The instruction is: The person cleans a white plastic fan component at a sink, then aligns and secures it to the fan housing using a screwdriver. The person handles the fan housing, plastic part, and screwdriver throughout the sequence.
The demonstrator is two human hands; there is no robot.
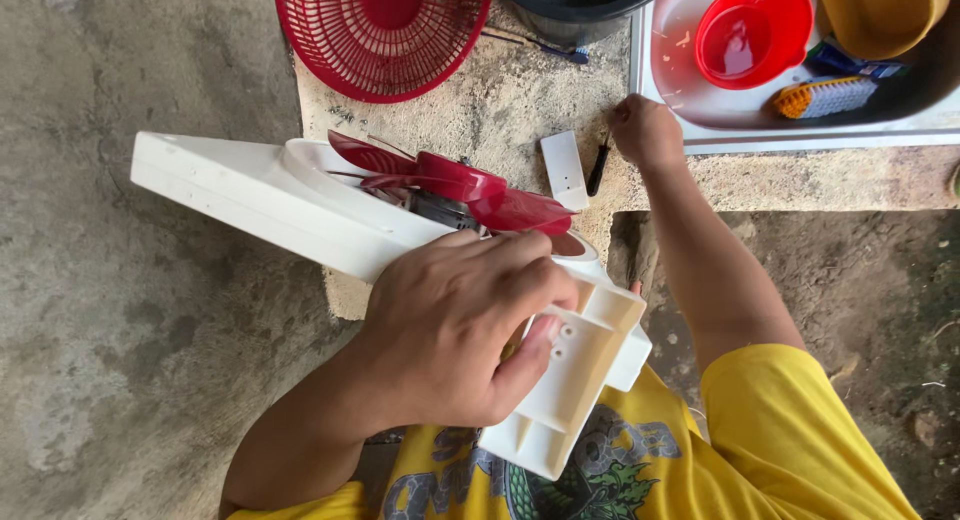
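Fan partly stripped: red grille (383,32) is off and lies at the far edge of the concrete slab (480,110); red blades (455,185) remain on the white fan housing (300,205). Left hand (455,330) is wrapped around the housing's near end, propping it tilted over the slab's near corner. Right hand (645,130), well apart, is curled closed on a dark-handled screwdriver (597,168) beside a small white plate (564,168), just short of the white tray (800,135).
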